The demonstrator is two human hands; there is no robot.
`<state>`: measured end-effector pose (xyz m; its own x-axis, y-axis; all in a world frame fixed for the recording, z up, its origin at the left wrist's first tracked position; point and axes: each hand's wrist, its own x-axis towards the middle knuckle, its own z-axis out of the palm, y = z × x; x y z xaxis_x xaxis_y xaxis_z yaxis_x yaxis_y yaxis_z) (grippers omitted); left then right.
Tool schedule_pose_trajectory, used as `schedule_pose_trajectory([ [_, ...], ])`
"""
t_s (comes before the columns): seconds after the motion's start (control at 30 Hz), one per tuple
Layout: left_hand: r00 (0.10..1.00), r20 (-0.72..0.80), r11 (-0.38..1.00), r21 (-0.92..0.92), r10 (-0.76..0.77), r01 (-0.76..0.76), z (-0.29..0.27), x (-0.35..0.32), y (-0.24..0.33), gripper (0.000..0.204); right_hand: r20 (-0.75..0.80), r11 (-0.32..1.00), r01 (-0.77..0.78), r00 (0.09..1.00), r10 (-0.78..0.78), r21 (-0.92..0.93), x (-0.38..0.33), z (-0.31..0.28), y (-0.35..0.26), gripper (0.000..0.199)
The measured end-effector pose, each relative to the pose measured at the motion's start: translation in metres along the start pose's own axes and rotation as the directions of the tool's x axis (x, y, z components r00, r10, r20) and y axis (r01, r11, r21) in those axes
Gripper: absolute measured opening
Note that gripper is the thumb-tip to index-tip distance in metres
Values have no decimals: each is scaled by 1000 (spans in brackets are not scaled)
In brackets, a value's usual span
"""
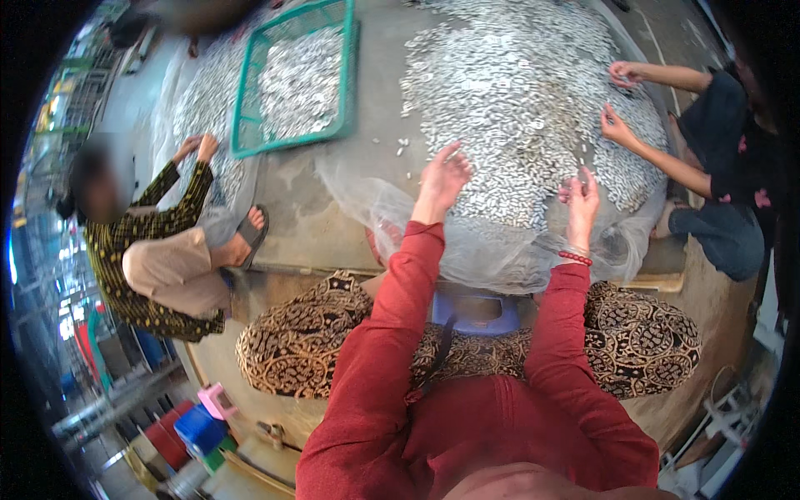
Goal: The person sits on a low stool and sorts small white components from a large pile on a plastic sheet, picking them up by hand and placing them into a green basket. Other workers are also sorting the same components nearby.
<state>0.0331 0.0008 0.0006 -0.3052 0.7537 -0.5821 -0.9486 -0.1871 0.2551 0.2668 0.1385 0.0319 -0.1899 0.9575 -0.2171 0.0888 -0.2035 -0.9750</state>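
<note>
A wide, thin layer of small, pale, elongated pieces (492, 108) is spread in front of me on a clear plastic sheet (375, 196); their kind is too small to tell. My left hand (446, 177) hovers at the layer's near left edge, its fingers apart and nothing visible in them. At the near right edge is my right hand (579, 204), with a red bead bracelet at the wrist. Its fingers are loosely bent and apart, and I see nothing held there.
A green plastic basket (348, 104) of similar pieces stands at the far left. One person (158, 242) sits to the left beside another pile. At the right, another person's hands (621, 125) reach over the layer. A blue stool (492, 315) is between my knees.
</note>
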Motion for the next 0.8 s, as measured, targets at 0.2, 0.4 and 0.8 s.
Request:
schedule_pose_trajectory([
  [0.2,981,-190,998,-28,42,-48,1,-2,14,25,-5,995,-84,996,84,47,4,-7,19,35],
  [0.4,957,36,585,784,290,-206,3,-3,-4,19,61,994,-103,993,102,24,3,-4,26,32],
  [0.8,841,525,-901,416,126,-125,21,61,-79,9,96,985,112,987,-125,135,48,25,-56,26],
])
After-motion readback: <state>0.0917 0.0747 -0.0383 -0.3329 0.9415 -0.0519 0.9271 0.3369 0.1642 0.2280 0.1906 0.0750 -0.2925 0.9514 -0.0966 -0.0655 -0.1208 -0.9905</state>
